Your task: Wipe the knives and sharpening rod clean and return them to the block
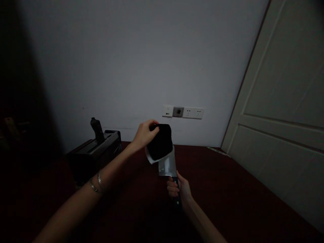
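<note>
My right hand [181,189] is closed around the black handle of a cleaver [167,166], its wide blade pointing up and away from me. Pinched at its upper left edge by my left hand [146,133] is a black cloth [160,143] with a pale edge along its lower side. It lies over the upper part of the blade and hides it. Both hands are above the dark red table.
A black knife block [101,148] with one black-handled knife [97,130] upright in it stands at the left. Behind the table [199,165] is a pale wall with a row of sockets [192,113]. A white panelled door [280,135] rises at the right.
</note>
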A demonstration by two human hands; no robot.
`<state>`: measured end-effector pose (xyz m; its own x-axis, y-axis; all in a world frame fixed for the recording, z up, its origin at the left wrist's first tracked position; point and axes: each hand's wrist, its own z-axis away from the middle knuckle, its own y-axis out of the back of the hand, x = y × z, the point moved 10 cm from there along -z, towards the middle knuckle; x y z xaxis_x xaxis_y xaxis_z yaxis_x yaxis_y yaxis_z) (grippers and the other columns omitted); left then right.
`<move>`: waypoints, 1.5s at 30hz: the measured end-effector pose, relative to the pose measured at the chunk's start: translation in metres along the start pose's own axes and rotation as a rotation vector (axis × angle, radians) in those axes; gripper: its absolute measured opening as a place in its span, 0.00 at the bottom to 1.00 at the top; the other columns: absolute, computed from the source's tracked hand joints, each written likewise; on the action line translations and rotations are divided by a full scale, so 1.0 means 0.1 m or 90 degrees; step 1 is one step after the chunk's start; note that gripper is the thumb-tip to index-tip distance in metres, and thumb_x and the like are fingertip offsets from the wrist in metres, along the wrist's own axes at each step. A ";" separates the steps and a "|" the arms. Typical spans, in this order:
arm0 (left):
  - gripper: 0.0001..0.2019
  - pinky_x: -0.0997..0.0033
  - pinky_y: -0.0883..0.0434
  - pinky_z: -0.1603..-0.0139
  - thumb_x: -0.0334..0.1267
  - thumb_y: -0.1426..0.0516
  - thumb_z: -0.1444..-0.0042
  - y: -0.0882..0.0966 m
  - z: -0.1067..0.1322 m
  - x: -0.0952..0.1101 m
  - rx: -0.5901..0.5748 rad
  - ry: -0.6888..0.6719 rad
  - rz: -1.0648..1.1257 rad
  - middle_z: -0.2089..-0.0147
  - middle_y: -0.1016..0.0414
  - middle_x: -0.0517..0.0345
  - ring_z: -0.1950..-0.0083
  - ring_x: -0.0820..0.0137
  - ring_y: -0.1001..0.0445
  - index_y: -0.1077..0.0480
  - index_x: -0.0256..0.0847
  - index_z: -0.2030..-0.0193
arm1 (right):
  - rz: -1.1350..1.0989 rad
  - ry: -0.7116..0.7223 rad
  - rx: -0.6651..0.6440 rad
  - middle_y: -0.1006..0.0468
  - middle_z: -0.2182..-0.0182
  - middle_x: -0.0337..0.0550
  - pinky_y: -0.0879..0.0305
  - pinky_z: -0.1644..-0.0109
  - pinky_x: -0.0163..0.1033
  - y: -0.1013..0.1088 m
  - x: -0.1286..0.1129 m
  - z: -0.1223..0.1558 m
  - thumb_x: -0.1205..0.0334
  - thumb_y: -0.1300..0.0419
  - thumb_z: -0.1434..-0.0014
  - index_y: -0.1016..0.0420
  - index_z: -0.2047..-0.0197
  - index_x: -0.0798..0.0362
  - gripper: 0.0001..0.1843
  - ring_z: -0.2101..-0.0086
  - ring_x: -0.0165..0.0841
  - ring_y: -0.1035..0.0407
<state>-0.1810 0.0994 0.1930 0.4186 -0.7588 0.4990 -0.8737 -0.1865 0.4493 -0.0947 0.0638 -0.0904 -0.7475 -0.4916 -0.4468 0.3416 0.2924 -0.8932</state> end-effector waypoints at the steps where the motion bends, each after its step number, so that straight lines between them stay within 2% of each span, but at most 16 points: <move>1: 0.08 0.68 0.33 0.56 0.32 0.48 0.50 -0.03 -0.05 0.02 0.021 -0.027 -0.031 0.63 0.26 0.56 0.60 0.69 0.28 0.31 0.37 0.64 | -0.001 -0.003 -0.005 0.50 0.87 0.26 0.60 0.87 0.24 0.01 0.01 -0.01 0.51 0.40 0.51 0.35 0.76 0.59 0.18 0.87 0.18 0.61; 3: 0.09 0.67 0.34 0.55 0.32 0.49 0.48 -0.16 -0.08 0.01 0.032 -0.054 -0.076 0.62 0.26 0.55 0.59 0.68 0.28 0.31 0.39 0.61 | -0.006 -0.005 -0.012 0.50 0.87 0.26 0.60 0.87 0.25 0.01 0.03 -0.02 0.50 0.40 0.51 0.35 0.76 0.59 0.19 0.87 0.18 0.60; 5: 0.10 0.66 0.33 0.56 0.32 0.50 0.46 -0.34 -0.03 -0.02 -0.005 -0.067 -0.091 0.62 0.26 0.55 0.60 0.68 0.28 0.33 0.39 0.58 | -0.011 -0.008 -0.020 0.50 0.87 0.27 0.60 0.87 0.25 -0.01 0.04 -0.02 0.51 0.39 0.51 0.35 0.77 0.59 0.18 0.87 0.18 0.60; 9: 0.13 0.67 0.33 0.55 0.31 0.51 0.44 -0.69 0.26 -0.02 -0.088 -0.079 -0.031 0.60 0.26 0.56 0.59 0.68 0.28 0.35 0.40 0.52 | -0.019 -0.016 -0.039 0.49 0.87 0.27 0.60 0.87 0.25 -0.06 0.03 -0.02 0.52 0.37 0.53 0.34 0.77 0.60 0.18 0.88 0.18 0.60; 14: 0.13 0.69 0.33 0.51 0.28 0.51 0.44 -0.99 0.64 -0.13 -0.105 -0.063 0.055 0.55 0.27 0.55 0.54 0.71 0.29 0.35 0.41 0.52 | -0.024 0.003 -0.040 0.49 0.87 0.27 0.60 0.87 0.25 -0.08 -0.02 0.00 0.52 0.38 0.52 0.33 0.76 0.60 0.18 0.88 0.18 0.61; 16: 0.14 0.67 0.34 0.50 0.27 0.51 0.44 -1.06 0.75 -0.14 -0.102 -0.128 0.004 0.51 0.30 0.51 0.50 0.70 0.31 0.36 0.39 0.51 | -0.023 0.011 -0.038 0.49 0.87 0.27 0.59 0.87 0.25 -0.10 -0.03 0.00 0.51 0.39 0.52 0.33 0.76 0.60 0.18 0.88 0.18 0.61; 18: 0.13 0.61 0.35 0.47 0.28 0.51 0.43 -1.15 0.86 -0.08 -0.119 -0.245 -0.115 0.45 0.35 0.45 0.45 0.65 0.36 0.35 0.38 0.52 | -0.017 0.015 -0.040 0.48 0.87 0.27 0.59 0.87 0.25 -0.12 -0.03 0.00 0.51 0.39 0.51 0.33 0.76 0.60 0.18 0.88 0.18 0.61; 20: 0.12 0.55 0.39 0.44 0.29 0.52 0.42 -1.27 0.99 -0.01 -0.174 -0.377 -0.242 0.41 0.40 0.42 0.40 0.60 0.42 0.34 0.35 0.53 | -0.008 0.019 -0.047 0.49 0.87 0.27 0.59 0.87 0.25 -0.15 -0.03 0.00 0.51 0.39 0.52 0.33 0.76 0.59 0.18 0.88 0.18 0.61; 22: 0.13 0.55 0.43 0.40 0.28 0.55 0.40 -1.38 1.14 0.03 -0.247 -0.478 -0.313 0.40 0.41 0.44 0.37 0.61 0.47 0.34 0.33 0.52 | 0.002 0.018 -0.054 0.48 0.87 0.27 0.59 0.87 0.25 -0.17 -0.03 0.00 0.51 0.39 0.53 0.33 0.76 0.59 0.17 0.88 0.18 0.61; 24: 0.15 0.62 0.46 0.37 0.29 0.56 0.40 -1.45 1.24 0.04 -0.318 -0.513 -0.330 0.40 0.40 0.46 0.36 0.66 0.49 0.37 0.32 0.48 | 0.011 0.010 -0.056 0.48 0.88 0.27 0.59 0.88 0.26 -0.18 -0.01 0.00 0.51 0.38 0.53 0.33 0.76 0.59 0.17 0.88 0.18 0.61; 27: 0.21 0.65 0.50 0.36 0.37 0.56 0.39 -1.47 1.25 -0.01 -0.357 -0.458 -0.345 0.37 0.44 0.47 0.34 0.68 0.53 0.46 0.31 0.40 | 0.018 0.004 -0.056 0.47 0.88 0.27 0.59 0.88 0.26 -0.18 0.00 -0.01 0.50 0.39 0.53 0.32 0.77 0.58 0.18 0.88 0.18 0.61; 31: 0.30 0.61 0.55 0.35 0.50 0.58 0.40 -1.41 1.05 -0.16 -0.311 -0.368 -0.404 0.33 0.58 0.45 0.33 0.64 0.63 0.55 0.31 0.36 | 0.045 -0.020 -0.067 0.44 0.89 0.29 0.59 0.89 0.27 -0.21 0.08 -0.02 0.47 0.39 0.52 0.32 0.77 0.57 0.20 0.89 0.19 0.60; 36: 0.30 0.59 0.56 0.36 0.49 0.60 0.39 -1.25 0.71 -0.34 -0.225 -0.281 -0.497 0.33 0.61 0.43 0.32 0.62 0.66 0.57 0.28 0.36 | 0.070 -0.039 -0.053 0.43 0.90 0.29 0.59 0.89 0.27 -0.24 0.19 0.00 0.45 0.40 0.53 0.33 0.79 0.56 0.21 0.90 0.20 0.59; 38: 0.31 0.59 0.57 0.35 0.49 0.61 0.39 -1.25 0.75 -0.30 -0.223 -0.290 -0.509 0.33 0.61 0.43 0.32 0.63 0.67 0.57 0.28 0.36 | 0.073 -0.034 -0.040 0.43 0.90 0.29 0.60 0.89 0.27 -0.24 0.18 0.01 0.45 0.40 0.53 0.33 0.79 0.56 0.21 0.90 0.19 0.59; 42: 0.31 0.61 0.59 0.35 0.50 0.60 0.39 -1.33 1.01 -0.13 -0.259 -0.344 -0.495 0.32 0.63 0.46 0.32 0.63 0.66 0.57 0.31 0.35 | 0.075 0.014 -0.009 0.44 0.89 0.29 0.60 0.89 0.27 -0.22 0.07 0.03 0.44 0.42 0.51 0.34 0.79 0.57 0.22 0.90 0.19 0.59; 45: 0.30 0.61 0.58 0.35 0.49 0.60 0.39 -1.29 0.98 -0.16 -0.254 -0.326 -0.490 0.32 0.62 0.45 0.32 0.63 0.66 0.58 0.31 0.35 | 0.084 0.026 0.004 0.44 0.89 0.29 0.60 0.89 0.27 -0.21 0.07 0.03 0.43 0.45 0.49 0.34 0.79 0.56 0.24 0.90 0.19 0.60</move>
<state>-0.0992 0.0748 0.0544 0.5951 -0.7142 -0.3684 -0.2245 -0.5879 0.7772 -0.1054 0.0516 -0.0748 -0.7183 -0.4156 -0.5579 0.4416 0.3473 -0.8273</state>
